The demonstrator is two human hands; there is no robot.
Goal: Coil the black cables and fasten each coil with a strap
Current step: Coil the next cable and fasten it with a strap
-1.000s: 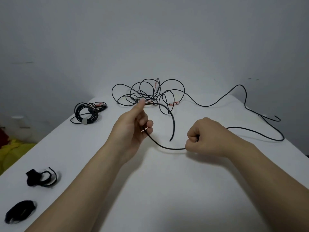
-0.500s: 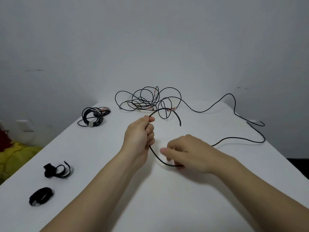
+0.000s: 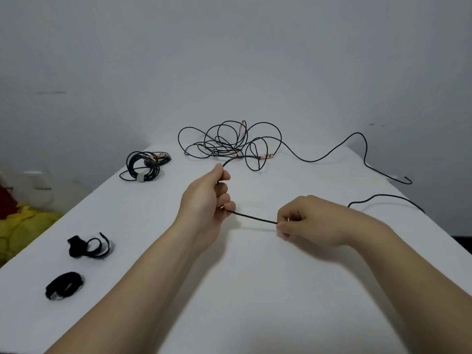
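Observation:
A long black cable [image 3: 255,217] runs between my two hands over the white table [image 3: 255,290]. My left hand [image 3: 207,200] grips it near its free end, which curves up and away past my thumb. My right hand [image 3: 309,221] pinches the same cable a short way to the right; the rest trails off right and back to a loose tangle [image 3: 227,141] at the far edge. A finished coil [image 3: 143,166] with a grey strap lies far left. Two black straps [image 3: 88,246] [image 3: 63,288] lie at the near left.
The table's left edge drops to a yellow cloth [image 3: 23,228] on the floor. A grey wall stands behind the table. The trailing cable loops near the right edge [image 3: 385,198].
My right hand slid rightward along the cable and now pinches it, pulling the stretch between my hands straighter. My left hand kept its grip.

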